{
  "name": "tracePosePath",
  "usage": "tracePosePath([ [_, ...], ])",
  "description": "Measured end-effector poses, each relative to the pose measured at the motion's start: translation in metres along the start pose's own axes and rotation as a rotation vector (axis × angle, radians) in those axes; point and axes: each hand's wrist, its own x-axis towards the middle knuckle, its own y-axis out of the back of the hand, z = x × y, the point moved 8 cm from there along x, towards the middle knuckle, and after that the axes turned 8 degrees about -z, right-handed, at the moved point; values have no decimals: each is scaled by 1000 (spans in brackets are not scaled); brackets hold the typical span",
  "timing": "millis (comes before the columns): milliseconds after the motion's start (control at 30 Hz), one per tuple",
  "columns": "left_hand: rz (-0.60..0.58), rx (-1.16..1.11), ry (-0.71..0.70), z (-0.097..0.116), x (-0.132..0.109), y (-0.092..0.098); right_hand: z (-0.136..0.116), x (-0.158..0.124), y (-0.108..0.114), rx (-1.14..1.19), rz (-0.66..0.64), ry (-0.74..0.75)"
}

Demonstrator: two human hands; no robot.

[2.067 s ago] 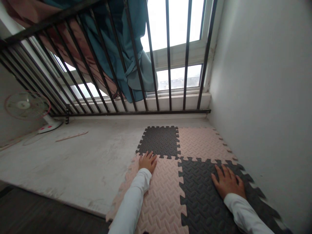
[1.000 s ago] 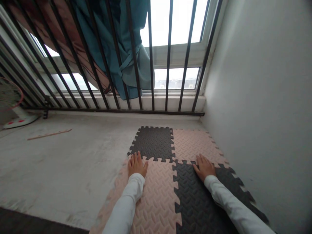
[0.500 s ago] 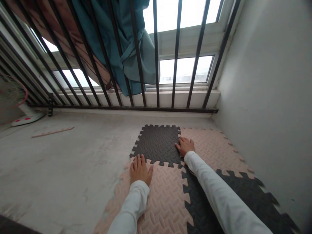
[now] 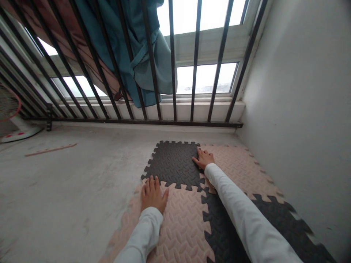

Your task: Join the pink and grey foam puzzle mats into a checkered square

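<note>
A black foam floor tile (image 4: 174, 162) with jigsaw edges lies at the far end of the mat, left of a pink foam tile (image 4: 233, 164). My right hand (image 4: 204, 159) rests with fingers apart over the seam between these two. Nearer to me, my left hand (image 4: 154, 195) lies flat on another pink tile (image 4: 183, 219), its fingertips at the border with the black tile. A second black tile (image 4: 223, 223) sits beside that pink one, partly covered by my right sleeve.
Dark railing bars (image 4: 175, 73) stand beyond the mat, with blue fabric (image 4: 148, 62) hanging behind them before a window. A white wall (image 4: 301, 109) runs along the right. On the grey floor (image 4: 68, 197) lie a thin pinkish strip (image 4: 51, 150) and, farther left, a fan (image 4: 20, 131).
The whole view has shifted slightly, so the scene sits a little farther left. Both hands keep nearly the same places on the tiles; my right hand is slightly farther forward along the seam.
</note>
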Motion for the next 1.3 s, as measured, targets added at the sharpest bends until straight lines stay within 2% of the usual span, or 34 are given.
tracePosePath([
  [167, -26, -6, -2, 1, 0, 1, -6, 14, 0, -34, -79, -28],
  [367, -29, -31, -14, 0, 0, -1, -4, 28, 2, -53, 8, -45],
  [567, -72, -36, -10, 1, 1, -4, 4, 39, -3, 1, -88, -35],
  [700, -63, -39, -8, 3, -1, 3, 1, 28, -11, -72, -132, -26],
  [867, -61, -36, -1, 5, -5, 8, 2, 14, -13, -65, -155, -90],
  [1167, -60, -85, -25, 6, -2, 6, -1, 16, -28, 10, -170, -99],
  [1300, -37, -104, -22, 5, -2, 6, -10, -10, -26, -1, -168, -63],
])
